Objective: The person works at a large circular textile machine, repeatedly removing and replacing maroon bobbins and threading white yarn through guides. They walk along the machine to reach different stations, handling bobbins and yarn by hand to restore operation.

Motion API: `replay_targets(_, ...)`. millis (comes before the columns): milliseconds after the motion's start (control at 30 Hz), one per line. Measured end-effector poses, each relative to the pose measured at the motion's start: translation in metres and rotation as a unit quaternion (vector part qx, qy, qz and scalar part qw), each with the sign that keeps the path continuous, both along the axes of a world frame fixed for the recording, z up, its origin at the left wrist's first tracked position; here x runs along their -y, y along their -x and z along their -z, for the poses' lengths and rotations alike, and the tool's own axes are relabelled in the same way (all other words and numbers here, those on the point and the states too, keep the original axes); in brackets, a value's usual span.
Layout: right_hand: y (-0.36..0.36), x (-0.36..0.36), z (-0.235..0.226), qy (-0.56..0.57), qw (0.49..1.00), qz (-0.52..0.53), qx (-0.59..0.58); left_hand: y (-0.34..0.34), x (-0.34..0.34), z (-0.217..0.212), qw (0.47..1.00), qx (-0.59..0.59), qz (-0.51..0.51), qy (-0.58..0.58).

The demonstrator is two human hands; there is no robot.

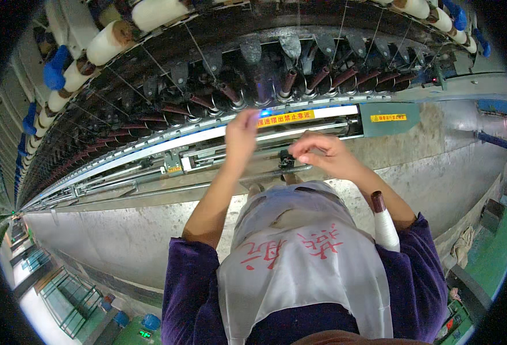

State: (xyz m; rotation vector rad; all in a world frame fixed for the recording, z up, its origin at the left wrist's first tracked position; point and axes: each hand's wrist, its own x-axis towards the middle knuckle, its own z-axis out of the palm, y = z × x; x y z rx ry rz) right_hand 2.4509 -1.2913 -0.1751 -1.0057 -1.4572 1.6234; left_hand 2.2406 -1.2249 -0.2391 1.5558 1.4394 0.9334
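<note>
My left hand (242, 135) is raised in front of the rail of a long spinning machine, its fingers drawn together and slightly blurred. Whether it holds a thread cannot be made out. Just beyond its fingertips stands a row of spindles with brown bobbins, among them one bobbin (288, 83). My right hand (327, 155) hovers nearer to me, above the apron, with fingers curled in toward the thumb. Anything pinched there is too small to see. By my right elbow a bobbin of white yarn (386, 227) with a brown tube end stands upright against the sleeve.
White yarn rolls (111, 43) with blue holders (55, 68) line the machine's top. Below the spindles run a pale rail (207, 134) with a yellow label (288, 119) and a green end cover (389, 118). A white apron (305, 253) covers my front.
</note>
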Motion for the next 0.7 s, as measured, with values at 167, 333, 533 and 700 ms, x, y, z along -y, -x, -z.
replay_targets(167, -0.070, -0.032, 0.032, 0.101, 0.963, 0.250, -0.030, 0.016, -0.005, 0.065, 0.983, -0.174, -0.014, 0.049)
replay_targets(333, -0.116, -0.047, 0.084, 0.219, 0.906, 0.359, -0.048, -0.008, -0.018, 0.095, 0.966, -0.252, 0.003, -0.058)
replay_targets(533, -0.116, -0.045, 0.123, 0.291, 0.883, 0.366, -0.039, -0.016, -0.027, 0.113, 0.956, -0.279, -0.043, -0.082)
replay_targets(700, -0.116, -0.045, 0.139, 0.301, 0.871, 0.383, -0.059, -0.025, -0.033, 0.124, 0.951, -0.271, -0.072, -0.127)
